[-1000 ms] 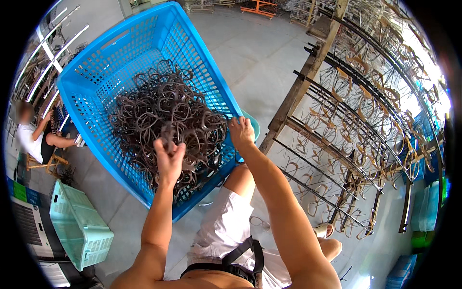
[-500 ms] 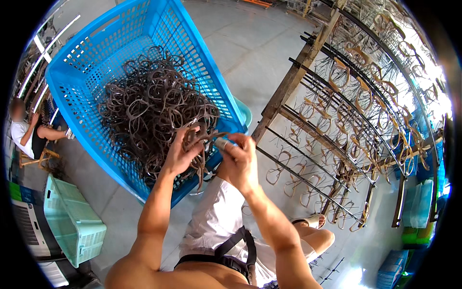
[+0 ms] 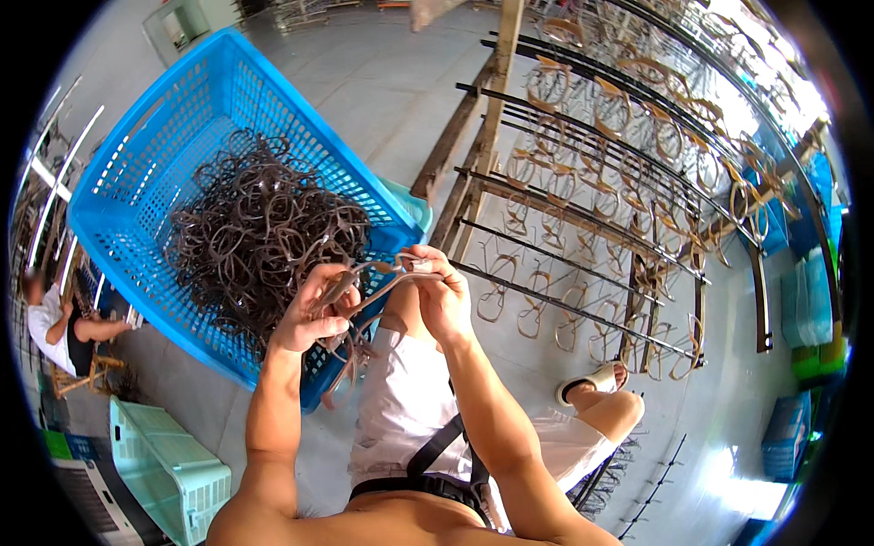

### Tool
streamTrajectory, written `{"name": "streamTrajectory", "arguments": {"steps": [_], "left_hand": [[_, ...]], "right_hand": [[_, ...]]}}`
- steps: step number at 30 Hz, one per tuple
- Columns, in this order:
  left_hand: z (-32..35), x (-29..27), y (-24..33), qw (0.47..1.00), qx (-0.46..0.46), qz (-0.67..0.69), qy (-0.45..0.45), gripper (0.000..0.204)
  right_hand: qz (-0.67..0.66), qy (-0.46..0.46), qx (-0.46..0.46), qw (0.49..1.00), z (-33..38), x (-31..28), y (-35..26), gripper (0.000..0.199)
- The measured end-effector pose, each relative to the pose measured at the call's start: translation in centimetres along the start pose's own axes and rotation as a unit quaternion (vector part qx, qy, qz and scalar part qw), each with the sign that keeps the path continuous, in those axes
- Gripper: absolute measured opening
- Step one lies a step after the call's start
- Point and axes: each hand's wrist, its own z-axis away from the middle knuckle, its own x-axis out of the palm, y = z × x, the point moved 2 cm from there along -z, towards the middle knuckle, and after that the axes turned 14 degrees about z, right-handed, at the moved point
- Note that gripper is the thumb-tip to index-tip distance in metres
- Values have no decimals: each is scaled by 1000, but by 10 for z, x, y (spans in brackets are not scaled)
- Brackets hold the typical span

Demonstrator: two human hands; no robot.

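Observation:
My left hand [image 3: 308, 311] is closed around several brown eyeglass frames [image 3: 342, 371], some of which dangle below its fingers. Between both hands stretches one brown eyeglass frame [image 3: 386, 267]; the fingers of my right hand [image 3: 443, 296] pinch its far side. Both hands are over the near right corner of a large blue perforated basket [image 3: 396, 238]. Inside the basket lies a tangled heap of dark brown eyeglass frames [image 3: 264, 227]. My fingers partly hide the held frames, so I cannot tell exactly how many the left hand grips.
On the right stands a wooden rack [image 3: 496, 118] with black rods [image 3: 583, 318], hung with many eyeglass frames. A pale green basket [image 3: 173, 473] sits lower left. A seated person [image 3: 59, 328] is at far left. Blue crates [image 3: 786, 437] stand at far right.
My view has shifted, so the basket sits a little lower and further left. The grey cylindrical thing near my right fingers no longer shows; those fingers now pinch a frame stretched between the hands.

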Motion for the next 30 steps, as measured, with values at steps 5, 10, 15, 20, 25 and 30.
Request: {"name": "streamTrajectory", "arguments": {"steps": [5,10,15,20,25,30], "left_hand": [[-3,9,-26,998,-37,35,-46,53],[-2,58,-39,989,18,-146,23,40],[2,108,-60,915,66,-390,-83,39],[-6,134,-79,914,-15,-381,-136,42],[9,111,-100,875,-147,-454,-77,40],[4,102,-103,872,-185,-451,-31,38]], "right_hand": [[210,48,22,976,10,-30,-10,26],[-34,146,208,966,54,-30,-40,38],[282,158,106,941,113,-5,-63,47],[228,227,71,944,125,-29,-83,32],[445,450,-249,733,151,-110,-179,17],[313,632,-284,650,170,-203,-253,18]]}}
